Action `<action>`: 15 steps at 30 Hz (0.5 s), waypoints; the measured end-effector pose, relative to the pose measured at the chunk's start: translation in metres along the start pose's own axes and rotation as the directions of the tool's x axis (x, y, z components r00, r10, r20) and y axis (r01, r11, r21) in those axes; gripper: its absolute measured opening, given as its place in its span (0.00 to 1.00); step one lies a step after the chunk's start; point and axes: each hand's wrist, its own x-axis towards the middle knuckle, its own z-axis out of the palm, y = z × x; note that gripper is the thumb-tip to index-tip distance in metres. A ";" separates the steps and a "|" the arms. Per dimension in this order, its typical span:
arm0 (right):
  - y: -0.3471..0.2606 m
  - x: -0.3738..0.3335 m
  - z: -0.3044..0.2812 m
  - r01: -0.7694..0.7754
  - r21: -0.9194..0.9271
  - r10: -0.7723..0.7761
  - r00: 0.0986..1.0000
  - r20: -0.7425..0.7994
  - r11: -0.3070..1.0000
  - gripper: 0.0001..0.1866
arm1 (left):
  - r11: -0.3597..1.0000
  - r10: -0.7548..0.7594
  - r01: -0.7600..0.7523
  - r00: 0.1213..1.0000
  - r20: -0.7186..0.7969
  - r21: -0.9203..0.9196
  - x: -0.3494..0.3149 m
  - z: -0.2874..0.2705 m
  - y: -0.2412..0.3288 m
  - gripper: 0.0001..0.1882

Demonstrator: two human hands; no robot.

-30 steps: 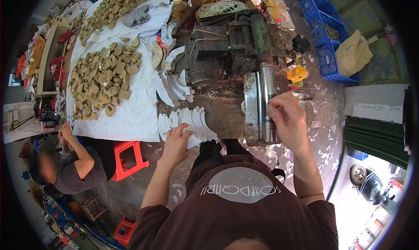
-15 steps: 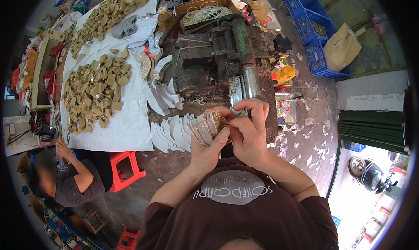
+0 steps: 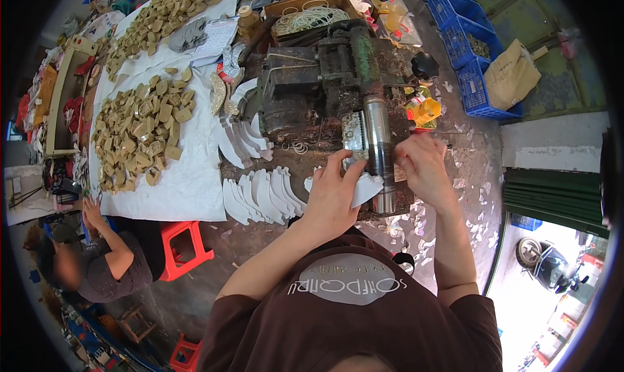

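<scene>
My left hand (image 3: 333, 193) is closed on a white curved sheet piece (image 3: 365, 189), its thumb and fingers pressed along the upper edge. The piece reaches the left side of a shiny metal roller (image 3: 379, 138) on an old green machine (image 3: 305, 79). On the roller's other side is my right hand (image 3: 426, 169), fingers bent together close to the metal; what they hold, if anything, is hidden. Several more white curved pieces (image 3: 262, 195) lie fanned in a row left of my left hand. Greyish-white curved pieces (image 3: 246, 141) rest behind them.
Piles of tan blocks (image 3: 143, 128) cover a white sheet (image 3: 201, 190) at the left. A co-worker (image 3: 107, 261) sits at its near corner by a red stool (image 3: 185, 248). Blue crates (image 3: 478, 83) stand far right. Paper scraps (image 3: 468, 209) litter the floor. A yellow container (image 3: 426, 112) stands right of the machine.
My hands held a glittery stack of curved pieces together; now they are apart. The left has a white-faced piece by the roller, and the right has moved right, past the roller.
</scene>
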 end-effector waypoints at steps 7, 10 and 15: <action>-0.016 0.003 0.000 -0.051 0.244 0.097 0.979 -0.180 0.968 0.07 | 0.991 -0.099 0.066 0.944 -0.315 -0.115 -0.034 -0.031 -0.050 0.22; -0.020 0.002 0.000 -0.036 0.302 0.107 0.969 -0.222 0.953 0.07 | 0.962 -0.117 0.211 0.892 -0.437 0.174 -0.066 -0.054 -0.090 0.24; -0.031 0.005 0.000 -0.031 0.401 0.124 0.970 -0.208 0.916 0.07 | 0.859 -0.216 0.155 0.974 0.070 0.488 -0.105 -0.048 -0.126 0.26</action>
